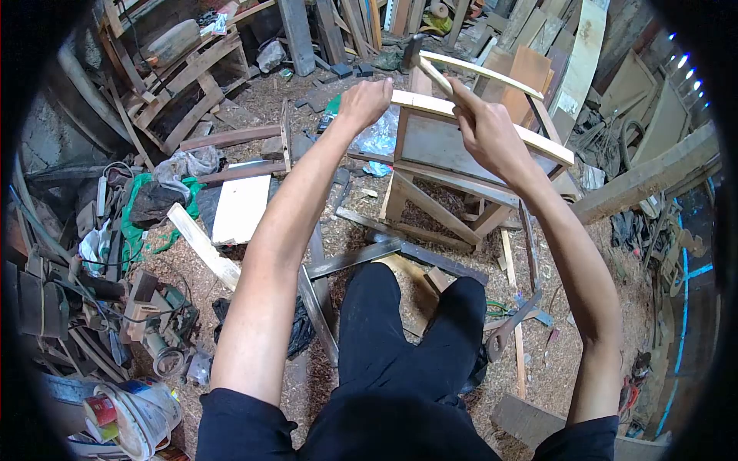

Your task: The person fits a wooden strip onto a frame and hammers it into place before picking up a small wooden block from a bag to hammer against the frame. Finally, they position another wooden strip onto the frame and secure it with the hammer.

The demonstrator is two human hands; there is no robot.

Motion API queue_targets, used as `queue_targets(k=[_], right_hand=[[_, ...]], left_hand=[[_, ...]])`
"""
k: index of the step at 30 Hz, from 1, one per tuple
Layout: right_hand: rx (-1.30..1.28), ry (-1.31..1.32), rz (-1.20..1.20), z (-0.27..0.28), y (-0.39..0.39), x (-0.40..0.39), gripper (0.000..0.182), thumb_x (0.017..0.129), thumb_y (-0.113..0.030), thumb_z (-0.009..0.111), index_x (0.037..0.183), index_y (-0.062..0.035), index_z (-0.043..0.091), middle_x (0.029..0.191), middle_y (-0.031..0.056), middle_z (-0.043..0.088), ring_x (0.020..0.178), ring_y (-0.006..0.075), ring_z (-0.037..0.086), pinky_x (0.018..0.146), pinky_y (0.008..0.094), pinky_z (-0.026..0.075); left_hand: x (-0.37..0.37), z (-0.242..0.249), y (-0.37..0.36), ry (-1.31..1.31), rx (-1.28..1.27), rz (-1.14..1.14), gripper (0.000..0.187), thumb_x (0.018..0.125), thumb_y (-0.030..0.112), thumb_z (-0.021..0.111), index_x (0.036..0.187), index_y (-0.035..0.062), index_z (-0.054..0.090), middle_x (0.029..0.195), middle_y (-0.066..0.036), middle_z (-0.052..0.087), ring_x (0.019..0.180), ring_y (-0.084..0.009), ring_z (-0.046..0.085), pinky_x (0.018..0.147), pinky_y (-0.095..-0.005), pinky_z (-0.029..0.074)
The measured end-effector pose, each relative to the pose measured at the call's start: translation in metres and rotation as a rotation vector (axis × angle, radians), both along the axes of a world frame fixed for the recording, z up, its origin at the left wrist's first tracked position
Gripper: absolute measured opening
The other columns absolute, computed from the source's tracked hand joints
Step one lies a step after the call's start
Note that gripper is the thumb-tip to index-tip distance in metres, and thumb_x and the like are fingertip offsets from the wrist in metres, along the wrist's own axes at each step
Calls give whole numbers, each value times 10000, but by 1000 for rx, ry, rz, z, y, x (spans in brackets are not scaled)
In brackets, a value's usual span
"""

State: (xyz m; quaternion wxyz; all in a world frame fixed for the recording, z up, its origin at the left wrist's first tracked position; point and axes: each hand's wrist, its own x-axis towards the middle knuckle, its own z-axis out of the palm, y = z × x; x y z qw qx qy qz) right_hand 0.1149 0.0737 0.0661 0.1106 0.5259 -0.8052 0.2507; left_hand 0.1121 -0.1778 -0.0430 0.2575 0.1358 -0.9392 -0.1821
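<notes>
My right hand point(488, 129) is wrapped around the wooden handle of a hammer point(435, 77). The hammer's dark head point(413, 52) is raised, up and to the left of that hand. At the left end of a pale wooden strip point(542, 144), my left hand point(366, 104) is closed. Its fingertips are turned away, so whatever they pinch is hidden. The strip lies along the near top edge of a wooden frame point(453, 182) with a greyish panel point(437, 144) inside. A second pale strip point(484, 71) runs along the frame's far side.
A handsaw point(511, 326) lies by my right knee, near green-handled pliers point(498, 309). Dark timber pieces point(355, 258) lie before my knees. To the left are a white board point(242, 207), a power tool point(165, 342) and a bucket point(138, 419). Wood shavings cover the floor.
</notes>
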Motion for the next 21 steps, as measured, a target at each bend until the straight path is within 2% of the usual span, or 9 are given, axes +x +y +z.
queue_targets(k=[2,5,6,8,12,15,16,19,21], right_hand=[[71,-20,-25,-6,0,0,228,861,-21,468,1085,11,498,718,292,587,688,469,586,622,516,443],[174,2,-10,-9,0,-10,361,875,-43,488,1234,-9,478,743,303,585,708,465,584,643,502,436],[173,6,-7,-6,-1,-7,361,875,-43,488,1234,-9,478,743,303,585,708,465,584,643,502,436],[-45,-28,-15,-6,0,2,398,875,-57,501,1271,-21,473,779,311,588,760,464,584,677,499,438],[-192,-69,-48,-10,4,4,392,888,-87,518,1273,-18,486,830,320,593,794,462,595,700,478,453],[-113,-92,-94,-23,10,2,388,897,-98,516,1276,-17,487,839,318,598,791,459,605,703,472,454],[-131,-113,-113,-29,11,2,422,916,-137,533,1325,-57,472,902,284,620,811,393,639,748,404,481],[-39,-209,-132,-40,9,5,427,914,-128,533,1331,-65,468,867,285,613,766,403,625,722,410,478],[-36,-147,-99,-48,10,3,436,910,-109,532,1338,-72,459,832,283,611,746,422,614,698,419,476]], left_hand=[[1,-1,2,2,9,-8,511,965,391,288,913,57,671,903,-276,641,877,-471,610,807,-546,481],[9,11,8,22,9,8,499,975,380,288,889,41,645,889,-265,638,897,-466,596,824,-546,466],[9,11,8,13,15,16,495,974,380,291,897,42,645,890,-264,638,895,-465,598,824,-544,467],[9,9,8,25,23,18,479,971,377,306,906,47,647,889,-265,638,887,-465,601,817,-541,471],[7,7,6,-3,47,34,516,966,384,299,881,38,673,893,-271,643,870,-470,609,800,-545,482],[6,7,7,43,30,16,518,966,375,304,863,26,671,878,-268,644,857,-472,610,791,-544,486],[6,7,6,42,28,10,514,967,374,303,866,28,670,876,-267,644,856,-472,610,792,-545,486],[7,6,7,48,23,5,510,967,372,300,878,31,669,872,-267,645,855,-472,610,792,-544,487],[10,8,9,54,15,-2,509,968,372,298,886,33,669,870,-266,645,855,-472,611,792,-544,488]])
